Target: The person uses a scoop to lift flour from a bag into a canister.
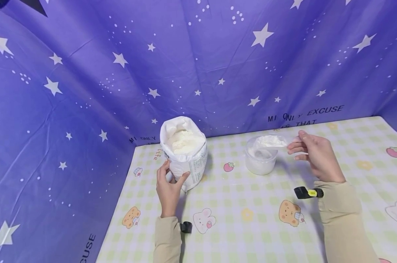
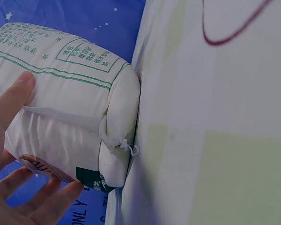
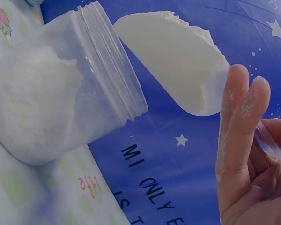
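Observation:
An opened white flour bag (image 1: 198,166), filled with pale powder, stands upright at the back left of the table. My left hand (image 1: 169,190) holds its near side, thumb on one side and fingers spread on the other. In the left wrist view the thumb presses the printed face of the bag (image 2: 70,89). With my right hand (image 1: 320,155) I pinch the handle of a clear scoop (image 3: 178,61) heaped with white powder. The scoop is above the mouth of a clear plastic jar (image 3: 107,70), which has powder inside. White dust clings to the right fingertips (image 3: 260,91).
A checked tablecloth (image 1: 231,204) with cartoon prints covers the table. Behind and to the left hangs a purple-blue cloth (image 1: 185,65) with white stars, meeting the table's back edge close to the bag. Black straps (image 1: 305,193) sit at both wrists.

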`<state>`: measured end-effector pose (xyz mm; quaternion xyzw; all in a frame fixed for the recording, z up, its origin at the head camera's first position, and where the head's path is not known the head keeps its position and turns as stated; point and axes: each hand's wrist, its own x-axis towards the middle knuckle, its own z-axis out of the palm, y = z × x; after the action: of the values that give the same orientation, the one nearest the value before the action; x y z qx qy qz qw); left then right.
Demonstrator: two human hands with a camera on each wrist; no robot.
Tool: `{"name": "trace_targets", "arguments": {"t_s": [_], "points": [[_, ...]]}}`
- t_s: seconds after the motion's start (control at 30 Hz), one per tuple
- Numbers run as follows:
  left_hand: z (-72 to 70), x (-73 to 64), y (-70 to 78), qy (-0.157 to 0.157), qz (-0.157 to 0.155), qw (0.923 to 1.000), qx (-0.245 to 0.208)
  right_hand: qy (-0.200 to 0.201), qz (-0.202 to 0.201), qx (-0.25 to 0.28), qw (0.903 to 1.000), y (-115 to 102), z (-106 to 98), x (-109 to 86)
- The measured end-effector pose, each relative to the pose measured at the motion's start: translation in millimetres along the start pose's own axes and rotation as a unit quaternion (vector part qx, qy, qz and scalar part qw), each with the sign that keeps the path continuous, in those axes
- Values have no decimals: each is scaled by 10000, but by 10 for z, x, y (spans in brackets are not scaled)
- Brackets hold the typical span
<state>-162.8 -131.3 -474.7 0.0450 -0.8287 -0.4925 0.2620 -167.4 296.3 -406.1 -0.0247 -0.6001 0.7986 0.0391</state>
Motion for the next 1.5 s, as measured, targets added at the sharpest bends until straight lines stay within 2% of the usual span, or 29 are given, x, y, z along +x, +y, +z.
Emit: {"name": "trace_targets", "arguments": {"t_s": [0.2, 0.4, 0.57, 0.67, 0.97, 1.5], "points": [[0, -16, -5, -22, 12, 10000, 1, -14, -154, -423, 9990, -30, -10, -35], [-8, -35, 17, -27, 13, 10000, 23, 84, -64, -1057, 9943, -85, -24, -48], [-13, -13, 16, -22, 103, 9999, 96, 165, -32, -2049, 9786, -128, -20, -29], [-14, -8, 13, -32, 84, 9999, 122, 171, -96, -2471, 9688, -150, 9, -12], [-23, -9, 17, 20, 106, 9999, 62, 106, -279, -3080, 9509, -216, 131, 38], [-3, -16, 2, 1, 83, 10000, 32, 1, -237, -3934, 9191, -327, 198, 114]]}}
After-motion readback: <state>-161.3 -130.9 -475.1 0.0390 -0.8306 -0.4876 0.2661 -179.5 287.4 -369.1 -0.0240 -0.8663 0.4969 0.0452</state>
